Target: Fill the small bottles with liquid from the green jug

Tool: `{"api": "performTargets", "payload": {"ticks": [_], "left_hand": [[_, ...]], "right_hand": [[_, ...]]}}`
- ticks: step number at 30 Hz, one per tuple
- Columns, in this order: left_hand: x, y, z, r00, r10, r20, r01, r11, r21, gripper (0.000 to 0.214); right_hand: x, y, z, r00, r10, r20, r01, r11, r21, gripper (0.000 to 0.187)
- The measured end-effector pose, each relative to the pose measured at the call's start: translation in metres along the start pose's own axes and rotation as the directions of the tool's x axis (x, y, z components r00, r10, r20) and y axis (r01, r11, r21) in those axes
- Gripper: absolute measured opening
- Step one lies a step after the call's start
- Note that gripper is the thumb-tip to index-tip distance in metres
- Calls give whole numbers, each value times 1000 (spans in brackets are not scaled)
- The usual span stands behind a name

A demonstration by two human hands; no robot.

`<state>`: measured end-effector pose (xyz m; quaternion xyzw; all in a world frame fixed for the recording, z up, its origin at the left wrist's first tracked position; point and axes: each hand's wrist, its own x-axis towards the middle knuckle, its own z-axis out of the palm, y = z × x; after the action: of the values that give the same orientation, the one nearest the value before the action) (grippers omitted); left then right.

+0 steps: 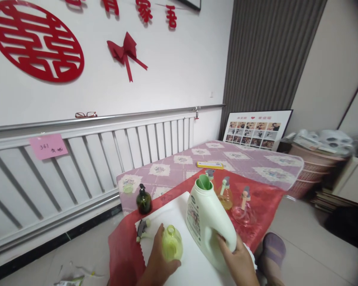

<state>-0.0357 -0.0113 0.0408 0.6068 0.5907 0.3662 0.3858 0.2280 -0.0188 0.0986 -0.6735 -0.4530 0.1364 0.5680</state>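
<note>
My left hand (160, 260) is wrapped round a small translucent yellow-green bottle (172, 243) whose neck is uncovered. In my right hand (234, 254) is the handle of a large pale green detergent jug (204, 218), its green spout uncapped and facing up. The jug stands to the right of the small bottle, apart from it. A grey and green spray nozzle (142, 230) lies on the white sheet (159, 223) left of my left hand. Whether the jug's base touches the sheet I cannot tell.
Behind the sheet stands a dark green pump bottle (143, 201). Right of the jug are a yellow spray bottle (226, 197) and a pink one (245, 214) on red cloth (264, 197). A yellow case (210, 165) lies farther back. A white radiator (122, 149) runs along the wall.
</note>
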Motion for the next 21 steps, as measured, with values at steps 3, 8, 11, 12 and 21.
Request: {"api": "performTargets", "payload": {"ticks": [3,8,11,12,21], "left_hand": [[-5,2,-25,997,33,72,-44,987,154,118],[11,8,-80,990,-17,-143,63,944,323,63],[32,8,-102,983,-37,-178,99,931,352,43],[38,6,-105,983,-47,-180,111,925,364,40],[74,-10,-103,968,-214,-131,251,854,456,21]], "right_hand": [[1,4,1,1000,20,0,-20,1000,0,44],[2,5,1,1000,24,14,-24,1000,6,42],[1,2,0,1000,18,14,-18,1000,-3,41],[1,1,0,1000,20,9,-20,1000,-9,41],[3,4,3,1000,4,-24,-5,999,-49,44]]}}
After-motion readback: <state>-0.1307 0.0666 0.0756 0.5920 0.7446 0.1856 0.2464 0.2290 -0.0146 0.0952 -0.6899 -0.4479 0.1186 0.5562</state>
